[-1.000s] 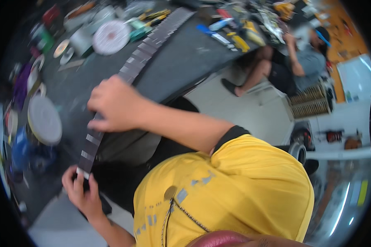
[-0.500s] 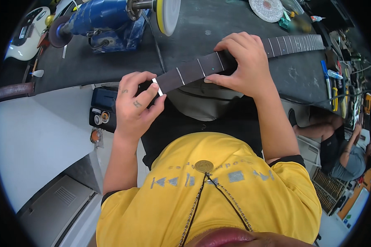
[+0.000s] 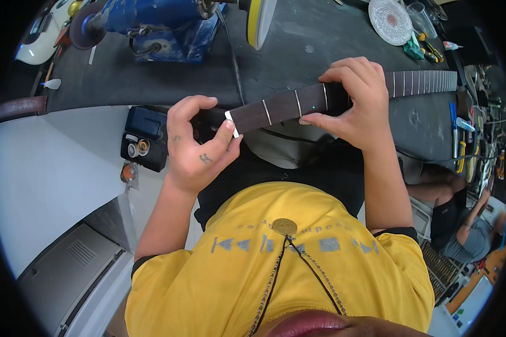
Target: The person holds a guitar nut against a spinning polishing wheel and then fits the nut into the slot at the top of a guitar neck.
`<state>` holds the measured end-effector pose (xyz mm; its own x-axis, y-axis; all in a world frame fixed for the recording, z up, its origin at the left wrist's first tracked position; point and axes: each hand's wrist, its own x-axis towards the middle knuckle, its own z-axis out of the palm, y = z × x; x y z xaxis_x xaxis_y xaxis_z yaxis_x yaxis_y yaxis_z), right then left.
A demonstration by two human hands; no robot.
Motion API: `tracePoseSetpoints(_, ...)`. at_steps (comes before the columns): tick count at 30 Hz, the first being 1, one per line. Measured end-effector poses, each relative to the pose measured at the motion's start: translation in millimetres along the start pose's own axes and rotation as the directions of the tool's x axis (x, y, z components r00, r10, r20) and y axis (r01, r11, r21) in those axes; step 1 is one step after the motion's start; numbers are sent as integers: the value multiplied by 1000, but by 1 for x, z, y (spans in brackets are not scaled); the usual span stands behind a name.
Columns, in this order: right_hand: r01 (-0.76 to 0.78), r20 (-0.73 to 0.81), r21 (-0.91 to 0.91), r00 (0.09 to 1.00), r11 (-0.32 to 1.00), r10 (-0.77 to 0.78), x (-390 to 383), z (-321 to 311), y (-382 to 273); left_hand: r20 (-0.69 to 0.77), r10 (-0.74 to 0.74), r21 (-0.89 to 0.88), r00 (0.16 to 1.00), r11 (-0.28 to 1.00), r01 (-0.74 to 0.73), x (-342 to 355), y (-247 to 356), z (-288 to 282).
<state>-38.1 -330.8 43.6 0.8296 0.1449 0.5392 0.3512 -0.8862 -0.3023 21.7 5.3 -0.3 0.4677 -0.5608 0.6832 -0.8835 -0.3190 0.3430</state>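
Note:
A dark guitar neck (image 3: pixel 281 108) with metal frets lies slantwise in front of me, its narrow end to the left. A white nut (image 3: pixel 231 124) sits across that end. My left hand (image 3: pixel 199 143) is closed at the nut, one fingertip pressed on it and another at its lower end. Its uppermost finger is raised off the nut, above the dark headstock (image 3: pixel 205 122), which this hand partly hides. My right hand (image 3: pixel 357 104) is wrapped over the fretboard further along, thumb at the near edge and fingers across the far edge.
A blue bench grinder (image 3: pixel 163 28) with a yellow-edged wheel (image 3: pixel 254 25) stands on the dark workbench (image 3: pixel 298 48). A round textured glass dish (image 3: pixel 390 21) and screwdrivers (image 3: pixel 430 53) lie far right. Pens and cutters line the right edge. Another person (image 3: pixel 466 230) sits at right.
The uppermost finger of my left hand has lifted off the nut. In the picture, the neck and both hands sit further right and slightly lower, as the view has shifted too.

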Motion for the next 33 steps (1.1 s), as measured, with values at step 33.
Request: tracePoseSetpoints(33,-15,35,-7,999,1000,16,2,-1,2,120,-43,-123,992,991,58,15,1,-9)
